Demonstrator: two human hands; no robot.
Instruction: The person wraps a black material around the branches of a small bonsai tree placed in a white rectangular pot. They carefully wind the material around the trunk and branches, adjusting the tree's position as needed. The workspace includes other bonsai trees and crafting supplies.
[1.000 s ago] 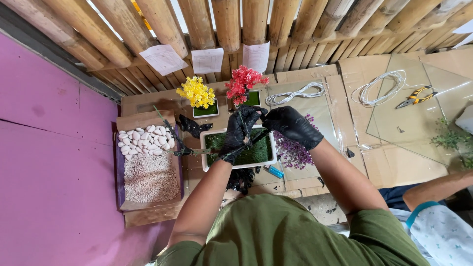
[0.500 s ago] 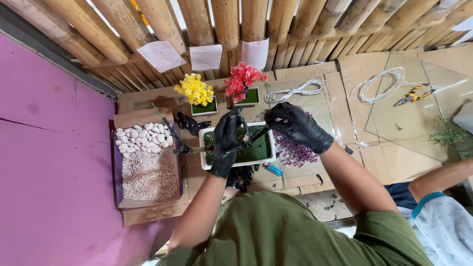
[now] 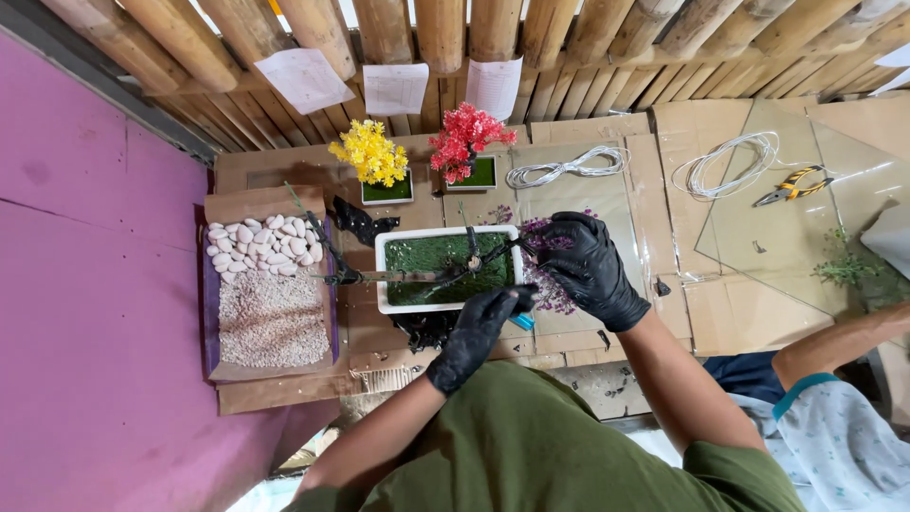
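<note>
White planter (image 3: pixel 384 284), cardboard-covered bench (image 3: pixel 607 180), bamboo wall (image 3: pixel 436 38)

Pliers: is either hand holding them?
No. The pliers lie on the glass sheet, far from the left hand and right hand at the white planter.

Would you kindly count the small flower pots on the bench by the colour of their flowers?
Yellow: 1, yellow-flower pot
Red: 1, red-flower pot
Purple: 1, white tray with a dark stem and purple flowers; the left hand is at its near edge, the right hand on the flowers.
Total: 3
</note>
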